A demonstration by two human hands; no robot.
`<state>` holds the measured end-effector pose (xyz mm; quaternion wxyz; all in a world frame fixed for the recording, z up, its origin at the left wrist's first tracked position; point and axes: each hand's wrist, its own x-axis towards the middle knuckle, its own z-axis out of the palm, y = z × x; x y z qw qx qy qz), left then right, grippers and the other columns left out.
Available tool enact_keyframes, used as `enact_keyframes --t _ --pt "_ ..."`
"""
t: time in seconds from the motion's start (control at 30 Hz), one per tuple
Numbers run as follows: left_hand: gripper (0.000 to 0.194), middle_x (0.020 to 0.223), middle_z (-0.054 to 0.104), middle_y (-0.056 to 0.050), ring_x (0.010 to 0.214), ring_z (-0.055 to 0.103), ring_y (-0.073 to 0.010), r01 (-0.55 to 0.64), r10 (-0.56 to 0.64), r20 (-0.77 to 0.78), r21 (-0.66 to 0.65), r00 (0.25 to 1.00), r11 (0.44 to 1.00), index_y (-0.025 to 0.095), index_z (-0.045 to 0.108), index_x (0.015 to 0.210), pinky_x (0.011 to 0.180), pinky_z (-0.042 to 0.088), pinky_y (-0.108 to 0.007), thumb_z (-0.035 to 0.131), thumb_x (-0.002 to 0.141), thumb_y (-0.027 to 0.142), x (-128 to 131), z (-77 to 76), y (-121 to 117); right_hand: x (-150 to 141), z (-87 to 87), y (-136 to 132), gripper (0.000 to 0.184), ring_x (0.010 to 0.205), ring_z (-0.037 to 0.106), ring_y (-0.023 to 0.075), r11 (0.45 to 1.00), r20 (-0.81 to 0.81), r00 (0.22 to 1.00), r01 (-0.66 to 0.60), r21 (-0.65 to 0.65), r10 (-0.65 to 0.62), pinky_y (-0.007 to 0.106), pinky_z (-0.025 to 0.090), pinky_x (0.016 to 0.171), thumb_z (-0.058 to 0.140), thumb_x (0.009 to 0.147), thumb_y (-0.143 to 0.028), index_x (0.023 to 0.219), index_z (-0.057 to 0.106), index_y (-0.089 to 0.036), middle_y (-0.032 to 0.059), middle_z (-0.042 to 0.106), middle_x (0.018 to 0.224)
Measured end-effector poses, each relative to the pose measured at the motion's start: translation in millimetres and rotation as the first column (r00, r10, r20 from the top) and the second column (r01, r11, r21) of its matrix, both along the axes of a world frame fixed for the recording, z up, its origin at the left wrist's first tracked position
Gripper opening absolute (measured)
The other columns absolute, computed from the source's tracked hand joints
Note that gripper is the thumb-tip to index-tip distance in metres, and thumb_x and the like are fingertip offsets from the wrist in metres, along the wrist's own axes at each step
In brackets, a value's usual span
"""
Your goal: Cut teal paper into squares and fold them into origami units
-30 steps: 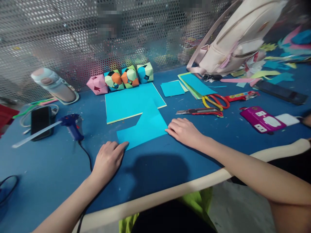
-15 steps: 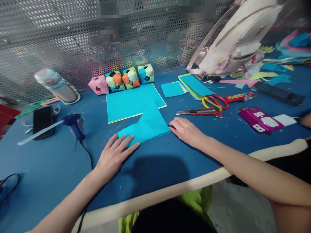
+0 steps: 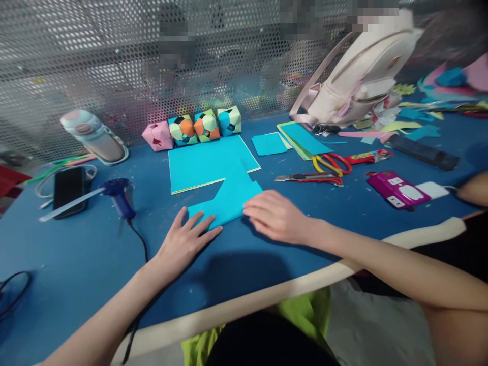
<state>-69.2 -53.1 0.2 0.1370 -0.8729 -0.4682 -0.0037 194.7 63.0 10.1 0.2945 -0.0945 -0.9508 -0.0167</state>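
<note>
Spreading open, the left hand (image 3: 186, 240) lay on folded blue paper (image 3: 234, 195) at its left end.
The right hand's (image 3: 275, 217) fingers curled at its right side, any pinch unclear. It seemed light, crease-prone, best held by edges. A flat blue sheet (image 3: 198, 161) lay beyond.

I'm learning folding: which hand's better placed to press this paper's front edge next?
Probably the right hand: its fingertips are bunched at that edge, while the left hand spreads over the blue paper.
</note>
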Motion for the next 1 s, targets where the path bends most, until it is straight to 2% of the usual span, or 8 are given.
enact_keyframes --t 0.07,0.17,0.23,0.43,0.67,0.83,1.0 --pt "0.044 0.133 0.059 -0.01 0.117 0.056 -0.0354 0.008 -0.008 0.003 0.007 1.0 1.0 0.027 0.057 0.128 0.099 0.035 -0.066 0.043 0.091 0.01 0 -0.1 0 -13 -6.4 -12 0.038 0.113 0.056 0.0275 0.997 0.155 0.985 -0.08 -0.003 0.08 0.043 0.044 0.095 0.046 0.095 -0.034 0.118 0.06 -0.008 0.0163 0.064 0.122" --pt "0.042 0.131 0.06 -0.011 0.118 0.056 -0.0344 -0.003 0.004 0.046 -0.01 0.999 1.0 0.028 0.058 0.126 0.099 0.035 -0.065 0.045 0.09 0.01 2 0.2 -1 -25 -20.4 -21 0.06 0.13 0.044 0.0305 0.995 0.276 0.958 -0.055 -0.083 0.076 0.049 0.035 0.106 0.041 0.094 -0.05 0.132 0.05 -0.005 0.0179 0.051 0.138" --pt "0.042 0.131 0.059 -0.011 0.119 0.055 -0.0338 -0.021 0.023 0.074 -0.025 0.997 0.999 0.028 0.058 0.126 0.1 0.035 -0.065 0.046 0.09 0.011 2 0.5 -2 -27 -27.7 -22 0.066 0.133 0.04 0.0309 0.992 0.308 0.949 -0.025 -0.121 0.061 0.051 0.033 0.108 0.037 0.094 -0.055 0.136 0.046 -0.005 0.0176 0.048 0.141" --pt "0.042 0.13 0.06 -0.013 0.119 0.055 -0.0332 -0.049 0.052 0.103 -0.032 0.993 0.998 0.021 0.056 0.129 0.101 0.036 -0.063 0.041 0.091 0.009 3 0.0 -3 -24 -34.0 -21 0.065 0.135 0.038 0.0298 0.989 0.325 0.945 0.005 -0.15 0.045 0.052 0.033 0.108 0.033 0.096 -0.055 0.138 0.045 -0.006 0.0166 0.046 0.143" --pt "0.034 0.128 0.062 -0.013 0.116 0.058 -0.0293 -0.109 0.11 0.135 -0.016 0.985 0.994 0.015 0.061 0.114 0.102 0.037 -0.058 0.036 0.092 0.008 -2 -5.6 -6 -25 -34.7 -21 0.067 0.138 0.035 0.0289 0.982 0.333 0.942 0.015 -0.191 0.05 0.051 0.03 0.111 0.029 0.096 -0.056 0.14 0.042 -0.007 0.0158 0.043 0.146" --pt "0.033 0.125 0.063 -0.015 0.117 0.058 -0.0247 -0.164 0.175 0.266 -0.067 0.948 0.984 0.015 0.06 0.111 0.103 0.038 -0.053 0.033 0.092 0.01 -7 -7.8 -6 -24 -37.1 -20 0.067 0.139 0.032 0.0299 0.976 0.32 0.945 0.009 -0.22 0.064 0.054 0.029 0.112 0.034 0.095 -0.055 0.141 0.04 -0.007 0.0165 0.04 0.147" --pt "0.027 0.12 0.065 -0.012 0.114 0.059 -0.0216 -0.223 0.25 0.371 -0.114 0.894 0.968 0.016 0.059 0.107 0.104 0.04 -0.049 0.036 0.093 0.012 -18 -6.4 -5 -23 -37.2 -20 0.065 0.138 0.033 0.0316 0.974 0.302 0.95 -0.011 -0.226 0.081 0.056 0.031 0.111 0.04 0.095 -0.051 0.141 0.04 -0.006 0.0179 0.041 0.146"
